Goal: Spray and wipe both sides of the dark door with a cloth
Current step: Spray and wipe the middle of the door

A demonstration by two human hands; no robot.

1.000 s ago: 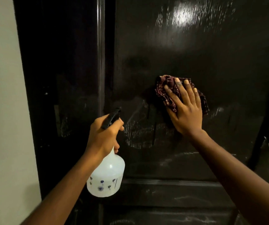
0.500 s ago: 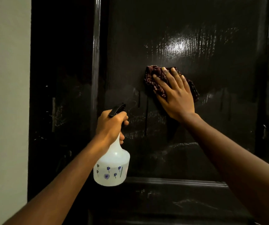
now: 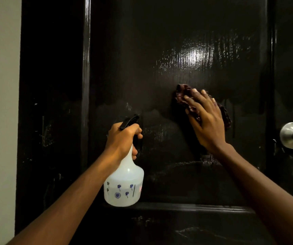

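- No legible text, brand, number or sign found.
- Spray bottle (image 3: 124,183): small pink-red mark at the right edge of the lower body, possibly lettering, too small and turned away to read.
- Same bottle: blue flower motifs and 1 thin black vertical line; no wording.

The dark door (image 3: 142,50) stood upright and glossy, with a sunken panel and a raised rail below it. A crumpled dark red cloth (image 3: 182,93) was flat against the panel, right of its middle. Wet streaks (image 3: 160,135) showed near the cloth. A metal knob (image 3: 291,137) sat at the door's right edge.
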